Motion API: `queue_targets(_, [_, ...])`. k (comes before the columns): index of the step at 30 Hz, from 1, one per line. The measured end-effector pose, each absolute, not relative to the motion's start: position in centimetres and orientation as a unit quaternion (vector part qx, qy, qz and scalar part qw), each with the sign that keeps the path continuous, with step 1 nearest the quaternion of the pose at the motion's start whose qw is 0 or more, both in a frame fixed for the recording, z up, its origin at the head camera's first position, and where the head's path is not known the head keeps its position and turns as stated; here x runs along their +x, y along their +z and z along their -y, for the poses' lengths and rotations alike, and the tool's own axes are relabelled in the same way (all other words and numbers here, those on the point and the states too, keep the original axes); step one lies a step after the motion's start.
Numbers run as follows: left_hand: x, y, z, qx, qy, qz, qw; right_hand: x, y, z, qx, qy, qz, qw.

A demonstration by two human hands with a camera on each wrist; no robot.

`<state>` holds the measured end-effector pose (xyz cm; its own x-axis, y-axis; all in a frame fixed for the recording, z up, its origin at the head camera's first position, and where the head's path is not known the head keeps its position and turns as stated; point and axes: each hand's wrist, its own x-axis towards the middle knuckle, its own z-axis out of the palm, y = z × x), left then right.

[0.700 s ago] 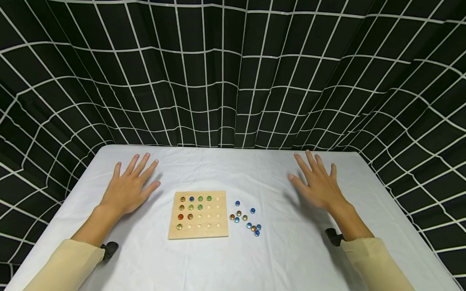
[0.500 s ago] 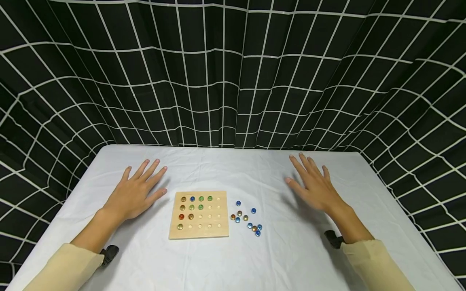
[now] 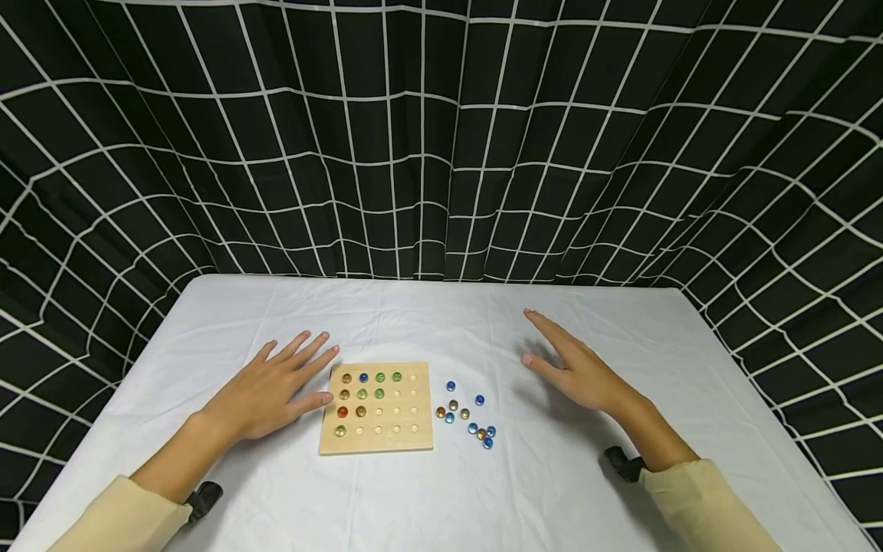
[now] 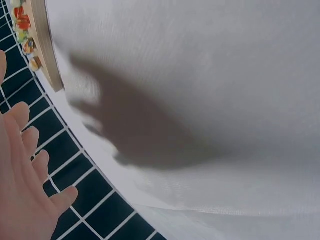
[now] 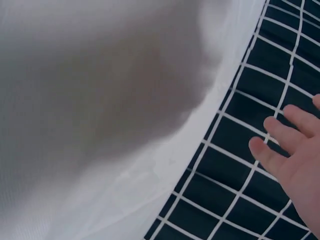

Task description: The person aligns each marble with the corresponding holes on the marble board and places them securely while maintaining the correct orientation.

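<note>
My left hand [image 3: 272, 391] hovers at the left edge of a pale wooden board [image 3: 407, 442], fingers spread and holding nothing. In the head view its thumb and index tips overlap the board's edge. Glass marbles in brown, blue, green and red sit in the board's left and upper hollows, among them a red marble [image 3: 343, 412] and a green marble [image 3: 396, 376]. Right of the board lie several loose marbles, including a blue marble [image 3: 479, 400] and an amber marble [image 3: 441, 412]. Farther right, my right hand [image 3: 582, 372] hangs above the cloth, fingers extended, nothing in it.
A white cloth [image 3: 428, 506] covers the table. Behind and to both sides hangs a black curtain [image 3: 441, 138] with a white grid. Dark wrist cameras are strapped to both wrists, such as the right wrist camera [image 3: 624, 464].
My left hand has moved right and toward me, up to the board's edge. The right hand has moved left and toward me, turning partly onto its side. Board and marbles have stayed put.
</note>
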<state>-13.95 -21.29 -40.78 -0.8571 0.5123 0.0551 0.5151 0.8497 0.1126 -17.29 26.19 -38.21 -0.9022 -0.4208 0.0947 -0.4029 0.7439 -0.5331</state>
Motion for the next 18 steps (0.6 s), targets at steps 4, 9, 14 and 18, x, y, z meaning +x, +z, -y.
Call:
queue_targets(4, [-13.6,-41.0,21.1,-0.278,-0.066,0.958,0.004,-17.1,-38.7,-25.6,-0.231,-0.316,-0.92,0.028])
queue_targets(9, [-13.3,-41.2,21.0,-0.29,-0.066,0.955,0.003,-17.2,-39.5,-25.0,-0.262,-0.355,-0.897,0.033])
queue_targets(14, [-13.1,-41.5,21.2,-0.297,-0.067,0.952,0.002,-17.5,-40.1,-24.5,-0.276,-0.397,-0.874,0.054])
queue_targets(18, [-13.0,-41.7,21.3,-0.302,-0.067,0.951,-0.001,-17.6,-40.3,-24.1,-0.277,-0.412,-0.865,0.073])
